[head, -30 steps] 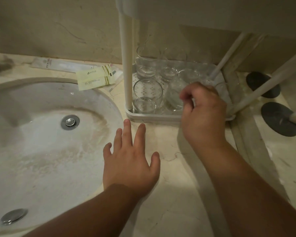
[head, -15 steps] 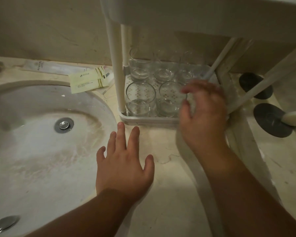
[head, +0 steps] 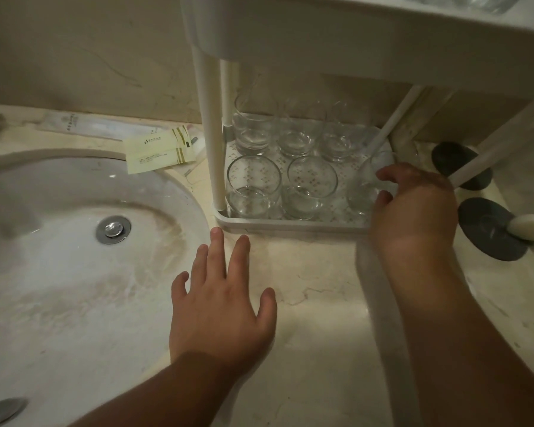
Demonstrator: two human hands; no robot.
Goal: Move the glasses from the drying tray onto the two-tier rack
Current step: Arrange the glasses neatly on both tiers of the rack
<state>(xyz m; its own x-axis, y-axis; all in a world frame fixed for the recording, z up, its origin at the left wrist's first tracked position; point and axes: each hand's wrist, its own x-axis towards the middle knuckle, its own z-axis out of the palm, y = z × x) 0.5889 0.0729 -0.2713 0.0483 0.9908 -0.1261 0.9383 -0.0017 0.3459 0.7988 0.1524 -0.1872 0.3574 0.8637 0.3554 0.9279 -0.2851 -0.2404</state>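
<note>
Marble counter [head: 315, 318] runs along a beige wall, with a white sink [head: 59, 272] set into it on the left and its metal drain [head: 113, 229] near the middle of the basin. Standing on the counter against the wall is a white 2-tier rack [head: 352, 41]; its lower tray [head: 290, 224] has a patterned floor and holds clear glasses in 2 rows of 3. At the front row, a glass [head: 253, 188] stands just beside the rack's front left post [head: 211, 134], a second [head: 310, 188] sits next to it, and the third glass [head: 364, 186] is at the tray's right end. The right hand [head: 413, 211] reaches in there, its fingers and thumb curled round that third glass, which looks blurred. On the upper tier, only a sliver of more glassware [head: 475, 1] shows at the top edge. The left hand [head: 222, 306] lies flat on the counter by the sink rim, palm down, fingers straight and slightly spread, fingertips close to the tray's front edge but apart from it. Pale yellow sachets [head: 164, 149] lie behind the sink near the wall. To the right of the rack are 2 dark round coasters [head: 490, 235], with a white soap [head: 529, 226] resting on the nearer one.
</note>
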